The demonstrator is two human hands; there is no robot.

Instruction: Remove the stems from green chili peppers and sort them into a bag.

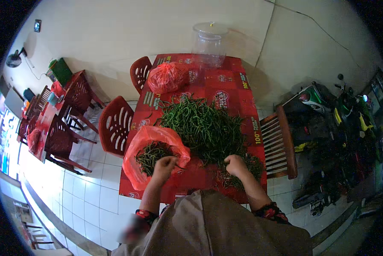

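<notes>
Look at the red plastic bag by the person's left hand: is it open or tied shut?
Open. The red plastic bag gapes at its mouth, showing green chillies inside; the left hand rests at its rim.

Green chillies [202,123] are lying heaped on a red printed tablecloth [238,91] beside translucent red plastic bags [136,160], with dark red slatted chairs [114,123] standing on white floor tiles [89,196].

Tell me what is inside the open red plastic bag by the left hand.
The red plastic bag holds green chillies, and the left hand reaches over its rim. The bag's bottom is covered by the chillies.
</notes>
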